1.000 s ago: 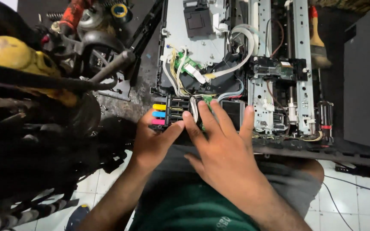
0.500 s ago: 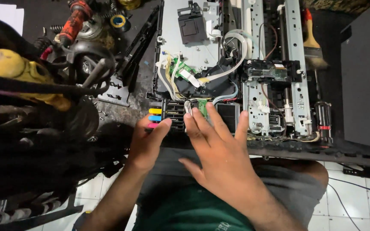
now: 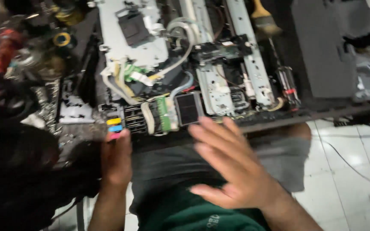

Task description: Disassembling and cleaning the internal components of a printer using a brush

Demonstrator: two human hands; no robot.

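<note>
two hands: both bare, reaching toward an opened printer (image 3: 180, 51) lying on a dark bench.
left hand (image 3: 116, 160): fingers curled, tips touching the coloured tabs (image 3: 114, 127) (yellow, blue, pink) at the left end of the cartridge carriage (image 3: 157, 115); whether it grips them or only presses cannot be told.
right hand (image 3: 232, 171): spread flat, fingers apart, holding nothing; it hovers just below the carriage, blurred, over the person's lap.
cartridge carriage: at the near edge of the printer, with a green circuit strip (image 3: 162, 112) and a dark square pad (image 3: 188, 109) beside it.
printer: cover off, metal rails (image 3: 247, 47), white tubing (image 3: 185, 40) and wires showing.
brush (image 3: 264, 19): wooden-handled, at the far side, right of the rails.
left side: cluttered dark tools and parts, too blurred to name.
floor (image 3: 347, 171): white tiles, lower right.
</note>
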